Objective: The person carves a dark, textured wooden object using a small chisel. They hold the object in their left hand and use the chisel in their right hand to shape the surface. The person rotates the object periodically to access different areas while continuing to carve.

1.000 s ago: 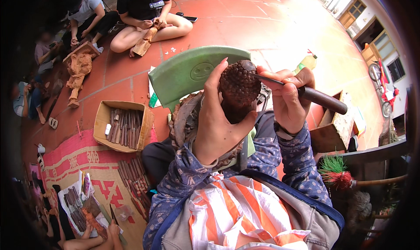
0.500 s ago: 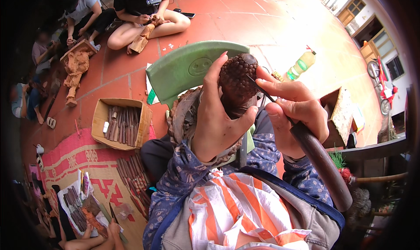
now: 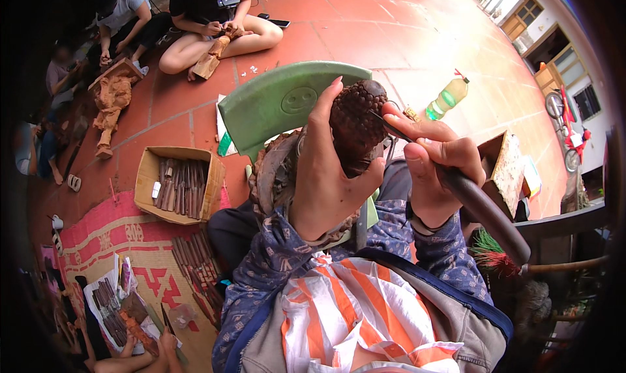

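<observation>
A dark brown wooden carving point(image 3: 358, 115), a head covered with small round knobs and a smooth top, is upright in front of me. My left hand point(image 3: 326, 184) grips it from the left, thumb low and forefinger stretched up along its side. A carving chisel point(image 3: 489, 210) with a thin metal shaft and long dark wooden handle is in my right hand point(image 3: 440, 167). Its tip rests at the right side of the knobs, and my right fingers pinch the shaft close to the carving. The carving's lower part is partly hidden behind my left hand.
A green plastic chair point(image 3: 293, 99) stands just beyond the carving. To the left, a cardboard box point(image 3: 215, 184) holds several chisels, and more chisels point(image 3: 195, 265) lie on a patterned mat point(image 3: 98, 242). A bottle point(image 3: 450, 98) stands at right. Other people point(image 3: 215, 30) sit carving at far left.
The chisel's handle end has swung upward, and my right hand has shifted slightly left with it. My left hand and the carving have moved slightly.
</observation>
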Demonstrator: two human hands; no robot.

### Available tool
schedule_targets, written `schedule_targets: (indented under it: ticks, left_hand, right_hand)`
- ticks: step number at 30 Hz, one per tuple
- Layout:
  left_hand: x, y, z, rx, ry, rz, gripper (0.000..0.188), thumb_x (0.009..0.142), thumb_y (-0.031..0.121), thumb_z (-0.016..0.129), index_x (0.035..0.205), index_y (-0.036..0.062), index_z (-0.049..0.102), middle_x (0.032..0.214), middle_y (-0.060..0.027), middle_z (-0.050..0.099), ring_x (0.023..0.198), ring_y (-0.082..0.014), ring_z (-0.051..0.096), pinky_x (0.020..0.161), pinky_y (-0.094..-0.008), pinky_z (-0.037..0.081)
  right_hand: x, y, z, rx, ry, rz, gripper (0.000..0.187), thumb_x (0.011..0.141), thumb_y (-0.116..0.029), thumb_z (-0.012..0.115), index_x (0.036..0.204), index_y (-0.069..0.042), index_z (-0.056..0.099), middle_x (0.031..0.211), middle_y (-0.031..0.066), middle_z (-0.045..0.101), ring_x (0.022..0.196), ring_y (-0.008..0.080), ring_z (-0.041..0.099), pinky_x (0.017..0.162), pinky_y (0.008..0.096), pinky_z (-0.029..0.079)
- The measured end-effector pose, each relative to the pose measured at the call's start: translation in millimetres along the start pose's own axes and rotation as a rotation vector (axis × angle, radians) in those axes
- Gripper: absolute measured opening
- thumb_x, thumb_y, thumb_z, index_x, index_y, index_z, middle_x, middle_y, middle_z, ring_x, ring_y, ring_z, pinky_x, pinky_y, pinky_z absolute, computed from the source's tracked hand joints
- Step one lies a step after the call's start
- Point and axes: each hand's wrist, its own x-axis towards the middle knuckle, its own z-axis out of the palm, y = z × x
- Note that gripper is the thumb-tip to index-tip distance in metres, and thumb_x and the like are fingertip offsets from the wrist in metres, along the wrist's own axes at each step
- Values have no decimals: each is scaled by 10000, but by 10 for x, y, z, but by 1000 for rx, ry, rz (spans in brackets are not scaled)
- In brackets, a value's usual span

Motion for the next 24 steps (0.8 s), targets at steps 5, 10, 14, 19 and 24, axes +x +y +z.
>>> schedule_targets:
  ticks: [5, 10, 14, 19, 24]
  left_hand:
    - [7, -4, 28, -138, -9, -7, 845, 720, 30, 690, 1411, -16, 207, 1258, -206, 432, 1155, -293, 507, 971, -381, 424]
    - [4, 10, -9, -121, -25, -12, 849, 724, 22, 685, 1416, -15, 194, 1261, -214, 429, 1152, -285, 514, 969, -377, 432]
    - [9, 37, -21, -94, -45, -6, 847, 735, 42, 688, 1418, -15, 191, 1264, -217, 431, 1158, -285, 512, 970, -375, 434]
    - [0, 40, -42, -107, -47, -14, 847, 755, 96, 710, 1418, -18, 195, 1261, -212, 441, 1153, -283, 515, 969, -370, 434]
    - [-8, 42, -25, -165, -50, -57, 860, 782, 207, 737, 1416, -25, 204, 1269, -214, 439, 1174, -287, 496, 985, -376, 416]
  right_hand:
    - [-16, 52, -186, 116, -136, 50, 181, 843, 2, 655, 855, 21, 475, 947, 331, 633, 986, 429, 631, 922, 546, 467]
    - [-79, 22, -45, -125, -109, -110, 182, 831, 8, 661, 863, 14, 482, 938, 300, 630, 978, 440, 631, 878, 529, 499]
    - [-115, -61, -5, -300, -152, -141, 225, 777, 88, 665, 914, 0, 510, 978, 286, 617, 1013, 454, 613, 894, 553, 475]
    - [-167, -91, -34, -413, -254, -150, 230, 750, 145, 623, 909, 15, 519, 1070, 292, 591, 1089, 471, 569, 943, 577, 425]
    - [-189, -77, -30, -423, -242, -179, 189, 759, 158, 576, 882, 34, 503, 1082, 299, 592, 1087, 481, 567, 947, 567, 428]
